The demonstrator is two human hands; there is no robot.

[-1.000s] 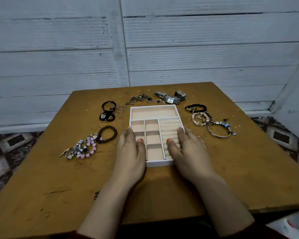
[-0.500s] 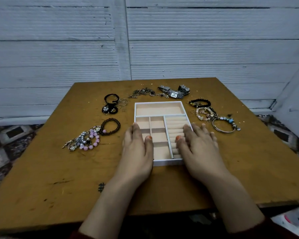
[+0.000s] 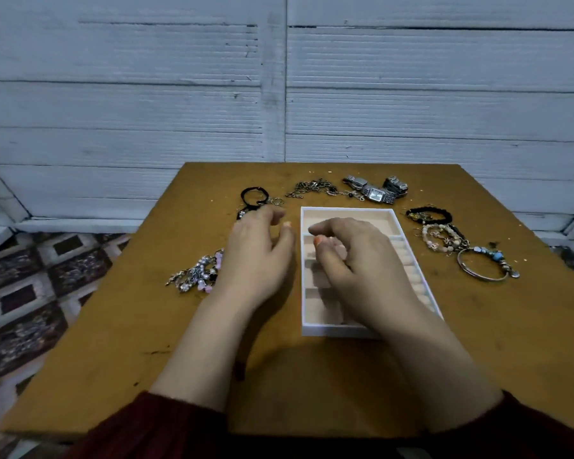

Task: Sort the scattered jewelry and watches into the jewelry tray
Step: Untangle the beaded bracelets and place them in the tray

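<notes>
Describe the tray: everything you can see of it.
The tray is a shallow rectangular box with white walls and a pale peach lining. One wide compartment spans the far end. Nearer, white dividers make smaller cells, with a ridged ring strip along the right. It lies flat on the table, long side running away from the person. What shows looks empty. The right hand covers much of it; contact is unclear. The left hand is just off its left wall.
</notes>
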